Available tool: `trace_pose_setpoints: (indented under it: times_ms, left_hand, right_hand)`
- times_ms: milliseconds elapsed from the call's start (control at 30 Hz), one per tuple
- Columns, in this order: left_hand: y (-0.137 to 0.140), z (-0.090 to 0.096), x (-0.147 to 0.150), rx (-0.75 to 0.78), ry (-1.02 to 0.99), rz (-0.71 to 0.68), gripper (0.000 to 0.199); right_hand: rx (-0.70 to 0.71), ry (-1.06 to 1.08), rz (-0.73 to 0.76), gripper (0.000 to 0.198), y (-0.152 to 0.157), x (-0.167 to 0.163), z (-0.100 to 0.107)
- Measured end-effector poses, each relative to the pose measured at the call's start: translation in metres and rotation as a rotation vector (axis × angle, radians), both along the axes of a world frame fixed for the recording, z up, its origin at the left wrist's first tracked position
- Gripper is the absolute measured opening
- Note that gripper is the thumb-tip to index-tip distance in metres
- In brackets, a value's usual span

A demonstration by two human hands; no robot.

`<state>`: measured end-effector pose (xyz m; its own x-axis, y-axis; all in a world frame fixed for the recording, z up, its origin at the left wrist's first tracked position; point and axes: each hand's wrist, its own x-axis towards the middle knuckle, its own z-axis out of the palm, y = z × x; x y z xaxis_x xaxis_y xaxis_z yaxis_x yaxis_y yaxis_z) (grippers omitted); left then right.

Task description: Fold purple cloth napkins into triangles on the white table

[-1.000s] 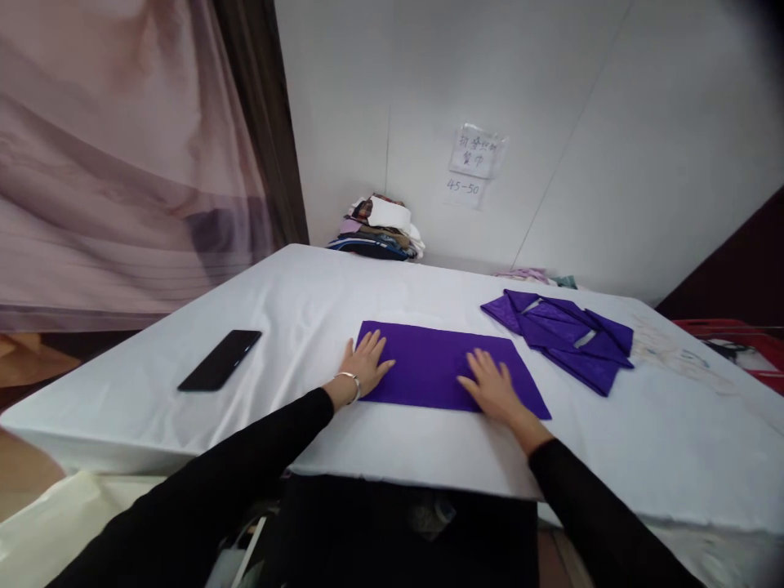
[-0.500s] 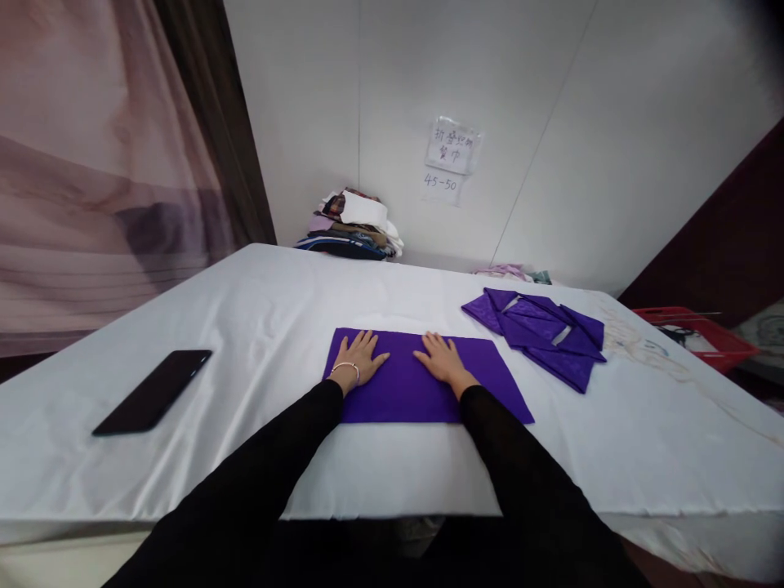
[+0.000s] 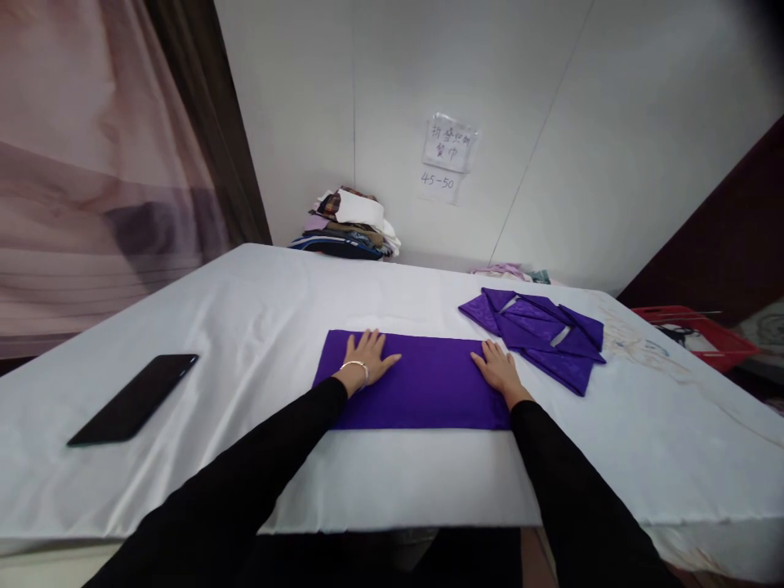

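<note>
A purple cloth napkin (image 3: 429, 384) lies flat as a wide rectangle near the table's front edge. My left hand (image 3: 368, 359), with a thin bracelet at the wrist, rests palm down on its left part, fingers spread. At the cloth's right end, my right hand (image 3: 499, 371) lies flat with its fingers stretched out. Neither hand grips anything. Just beyond the right hand sits a folded purple napkin arrangement (image 3: 539, 335) with pointed corners and white bits showing between its folds.
A white cloth covers the table (image 3: 257, 327). On the left lies a dark flat phone or tablet (image 3: 135, 398). A stack of folded clothes (image 3: 349, 224) stands against the wall, below and left of handwritten paper signs (image 3: 450, 147). A red basket (image 3: 704, 336) is at far right.
My right hand has slid right across the purple cloth to its right end. My left hand has shifted only slightly. The camera view has moved a little.
</note>
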<state>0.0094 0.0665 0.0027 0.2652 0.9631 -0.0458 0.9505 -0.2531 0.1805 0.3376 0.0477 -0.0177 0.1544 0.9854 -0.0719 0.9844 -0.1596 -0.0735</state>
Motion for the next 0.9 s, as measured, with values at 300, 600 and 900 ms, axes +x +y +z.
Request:
trace_pose_setpoints:
  times_ms: [300,600,900]
  left_hand:
    - [0.008,-0.01,0.021,0.019,-0.046,-0.1,0.079]
    - [0.006,-0.006,-0.09,0.045,0.049,0.203,0.077]
    - [0.004,-0.003,-0.087,0.069,0.071,0.202,0.074]
  right_hand:
    - [0.03,-0.024,0.027,0.066,0.001,0.005,-0.007]
    - [-0.02,0.008,0.005,0.065,0.004,0.006,0.002]
    - [0.034,0.229,0.539,0.073,-0.061,-0.167,0.026]
